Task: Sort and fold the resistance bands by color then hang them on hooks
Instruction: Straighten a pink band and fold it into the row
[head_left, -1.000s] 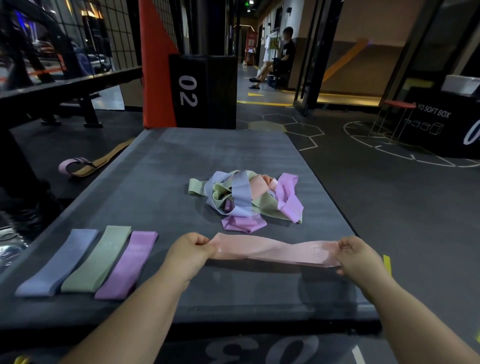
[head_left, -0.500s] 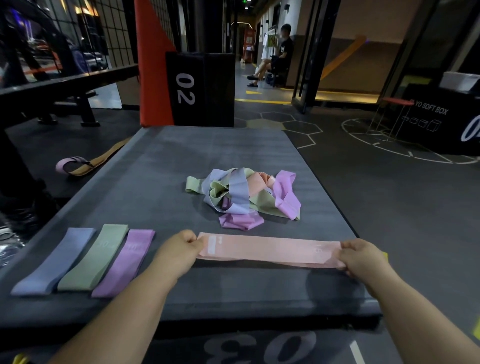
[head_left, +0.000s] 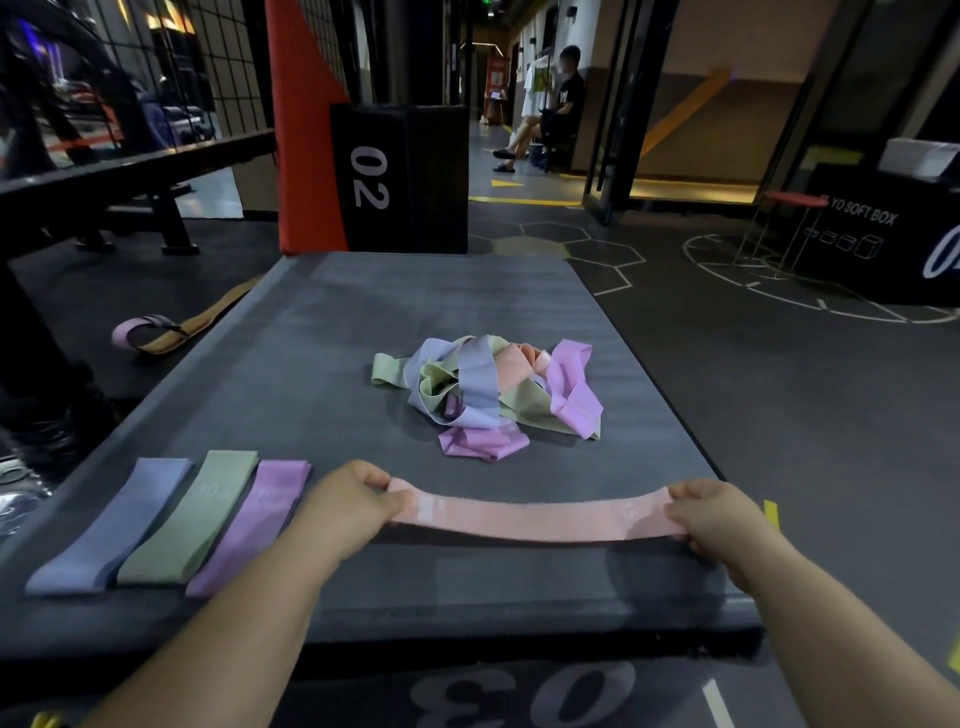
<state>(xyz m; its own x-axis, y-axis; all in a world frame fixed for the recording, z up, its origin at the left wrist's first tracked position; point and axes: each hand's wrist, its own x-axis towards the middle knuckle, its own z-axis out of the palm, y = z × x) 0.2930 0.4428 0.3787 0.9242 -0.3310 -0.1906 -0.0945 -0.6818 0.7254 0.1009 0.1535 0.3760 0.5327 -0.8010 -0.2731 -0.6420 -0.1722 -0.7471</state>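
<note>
A pink band is stretched flat between my hands just above the near part of the grey mat. My left hand grips its left end and my right hand grips its right end. To the left lie three flat bands side by side: a blue band, a green band and a purple band. A tangled pile of bands in blue, green, pink and purple sits in the middle of the mat.
A black box marked 02 and an orange pad stand beyond the mat's far edge. A tan strap with a purple loop lies on the floor at left. A person sits far back.
The pink band went from twisted to flat, and my hands have pulled it longer and thinner. The view tilted slightly. The three flat bands and the pile stayed put.
</note>
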